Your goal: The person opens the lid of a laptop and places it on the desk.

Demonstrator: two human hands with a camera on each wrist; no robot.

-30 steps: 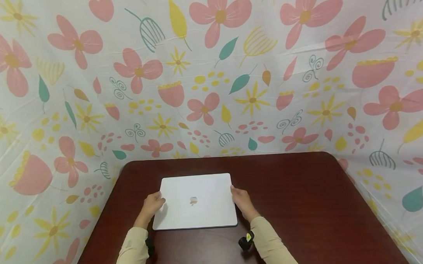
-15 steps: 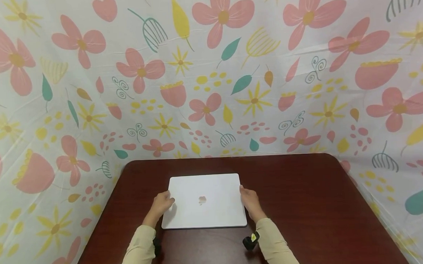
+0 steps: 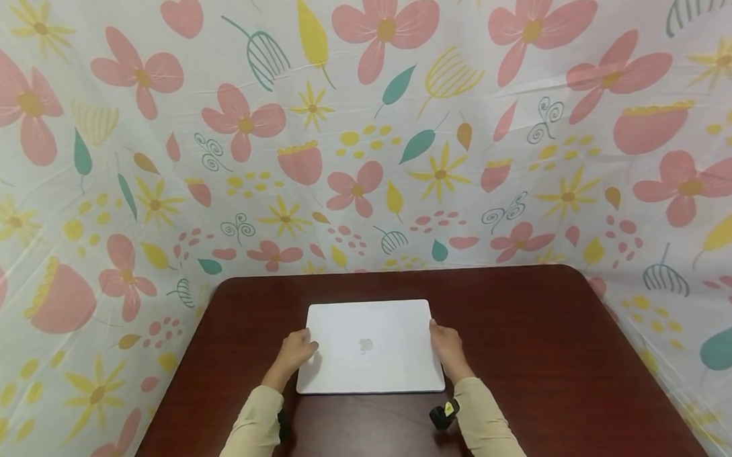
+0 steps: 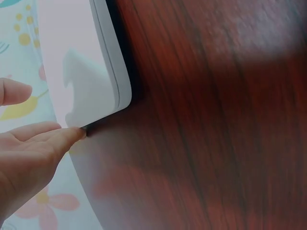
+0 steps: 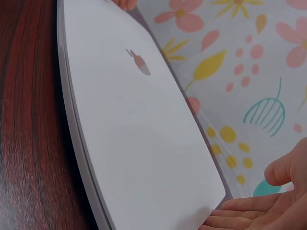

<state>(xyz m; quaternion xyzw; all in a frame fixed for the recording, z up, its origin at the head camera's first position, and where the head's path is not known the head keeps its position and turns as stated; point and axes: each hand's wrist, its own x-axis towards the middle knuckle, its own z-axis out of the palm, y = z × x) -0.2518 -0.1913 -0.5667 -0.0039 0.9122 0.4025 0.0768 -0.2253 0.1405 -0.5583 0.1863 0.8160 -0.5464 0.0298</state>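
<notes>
A closed silver laptop (image 3: 401,355) with an apple logo on its lid lies flat on the dark wooden table. My left hand (image 3: 294,353) is at its left side; in the left wrist view the straight fingers (image 4: 57,141) touch that edge near a corner, while the thumb stands off it. At the opposite side is my right hand (image 3: 449,348). Its fingers (image 5: 249,203) are extended against the laptop's edge in the right wrist view, and its thumb is raised apart. The fingertips at the edges are partly hidden.
The reddish-brown table (image 3: 527,344) has rounded far corners and stretches to both sides of the laptop. A floral curtain (image 3: 362,121) hangs behind it and along the sides. A black wrist device (image 3: 444,415) sits under the right sleeve.
The laptop has slid to the right across the table, with both hands moving along at its sides. The hands' hold on it looks the same.
</notes>
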